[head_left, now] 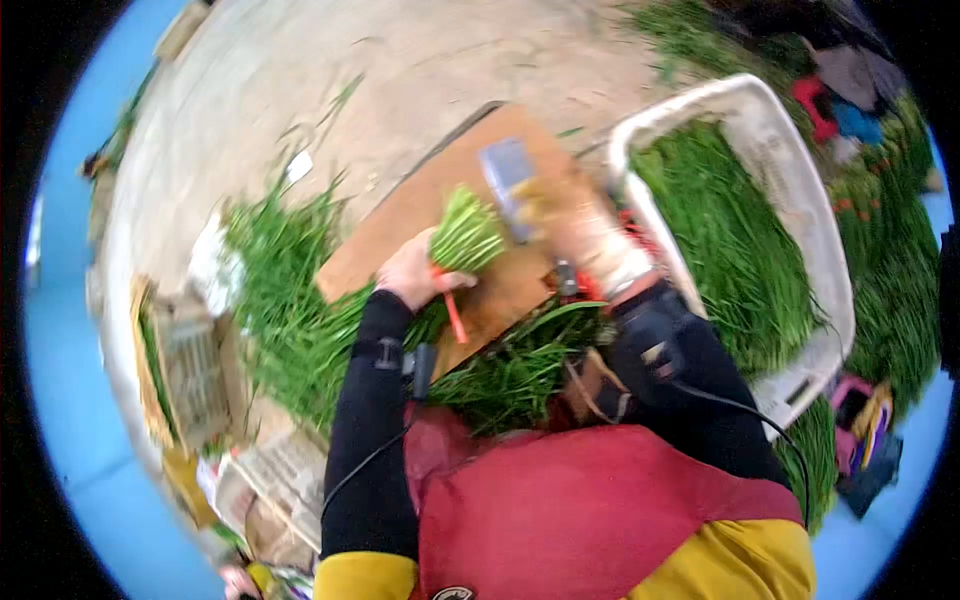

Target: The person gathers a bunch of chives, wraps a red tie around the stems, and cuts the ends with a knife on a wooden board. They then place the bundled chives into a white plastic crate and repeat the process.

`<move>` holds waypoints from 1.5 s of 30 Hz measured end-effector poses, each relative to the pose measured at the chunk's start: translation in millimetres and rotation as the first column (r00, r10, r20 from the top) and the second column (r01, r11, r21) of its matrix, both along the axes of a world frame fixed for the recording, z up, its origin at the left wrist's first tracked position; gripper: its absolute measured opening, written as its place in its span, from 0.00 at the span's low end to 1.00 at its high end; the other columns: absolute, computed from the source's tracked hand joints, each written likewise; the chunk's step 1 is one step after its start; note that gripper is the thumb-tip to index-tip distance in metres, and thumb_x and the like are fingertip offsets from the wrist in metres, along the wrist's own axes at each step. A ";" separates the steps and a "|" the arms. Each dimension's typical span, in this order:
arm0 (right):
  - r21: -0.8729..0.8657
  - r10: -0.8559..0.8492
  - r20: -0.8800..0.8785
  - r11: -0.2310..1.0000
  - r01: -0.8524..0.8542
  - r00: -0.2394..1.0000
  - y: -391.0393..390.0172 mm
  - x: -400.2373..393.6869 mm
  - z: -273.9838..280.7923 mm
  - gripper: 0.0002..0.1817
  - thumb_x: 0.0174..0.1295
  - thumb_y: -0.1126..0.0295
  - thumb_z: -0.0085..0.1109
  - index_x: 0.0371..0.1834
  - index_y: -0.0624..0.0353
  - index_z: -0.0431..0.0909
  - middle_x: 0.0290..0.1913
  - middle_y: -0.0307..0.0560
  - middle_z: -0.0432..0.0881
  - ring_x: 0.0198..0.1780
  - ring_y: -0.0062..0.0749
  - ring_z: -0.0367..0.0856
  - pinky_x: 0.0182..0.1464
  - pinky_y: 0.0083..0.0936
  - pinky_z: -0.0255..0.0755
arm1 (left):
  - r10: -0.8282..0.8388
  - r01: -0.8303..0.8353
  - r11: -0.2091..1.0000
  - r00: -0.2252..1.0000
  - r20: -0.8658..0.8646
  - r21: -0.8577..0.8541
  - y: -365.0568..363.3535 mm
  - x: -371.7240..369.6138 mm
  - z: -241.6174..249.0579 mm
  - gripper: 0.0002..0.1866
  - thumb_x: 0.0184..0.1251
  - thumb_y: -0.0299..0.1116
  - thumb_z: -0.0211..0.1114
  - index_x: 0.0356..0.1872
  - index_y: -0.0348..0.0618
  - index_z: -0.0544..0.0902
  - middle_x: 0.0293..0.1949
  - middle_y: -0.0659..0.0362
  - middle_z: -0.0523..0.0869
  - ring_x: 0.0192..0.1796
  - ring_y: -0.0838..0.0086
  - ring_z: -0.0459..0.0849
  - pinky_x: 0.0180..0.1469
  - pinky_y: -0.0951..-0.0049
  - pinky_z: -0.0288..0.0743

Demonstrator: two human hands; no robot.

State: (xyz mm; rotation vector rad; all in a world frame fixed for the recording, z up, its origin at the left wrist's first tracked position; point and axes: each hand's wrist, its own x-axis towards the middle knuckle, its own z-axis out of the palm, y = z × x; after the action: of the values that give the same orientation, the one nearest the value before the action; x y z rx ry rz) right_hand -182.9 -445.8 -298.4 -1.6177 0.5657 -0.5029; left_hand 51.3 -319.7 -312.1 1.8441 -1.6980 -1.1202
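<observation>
My left hand (pixel 415 275) is closed around a bunch of green leafy stalks (pixel 467 230), which look like garlic chives. Their pale cut ends point up and away from me. An orange-red tie (pixel 455 315) hangs from the bunch below my fingers. My right hand (pixel 585 225) is smeared by motion over the right part of the brown board (pixel 390 225). It grips a cleaver (pixel 508 180) with a blue-grey blade, also blurred, just right of the bunch. The fingers on its handle do not show clearly.
A white plastic tub (pixel 835 260) of green stalks stands at the right. Loose greens (pixel 290 270) lie left of the board, others nearer my apron. Red ties (pixel 640 235) and a small dark-handled object (pixel 567 280) lie by my right wrist. Crates (pixel 190 375) stand at left.
</observation>
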 end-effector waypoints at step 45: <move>-0.329 -0.281 -0.442 0.934 0.138 0.852 32.6 22.4 -59.0 0.26 0.61 0.70 0.52 0.66 0.53 0.69 0.44 0.64 0.79 0.47 0.54 0.78 0.52 0.39 0.72 | 0.274 -0.356 0.926 0.861 0.429 0.124 19.8 22.4 19.6 0.64 0.28 0.68 0.77 0.66 0.36 0.62 0.59 0.45 0.77 0.63 0.54 0.74 0.64 0.46 0.62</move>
State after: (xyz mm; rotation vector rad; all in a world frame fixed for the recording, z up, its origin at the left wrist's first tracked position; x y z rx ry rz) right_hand -160.5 -413.2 -357.4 -1.9870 1.1006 -0.3470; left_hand 73.8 -299.9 -292.5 2.5177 -1.4326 -0.8342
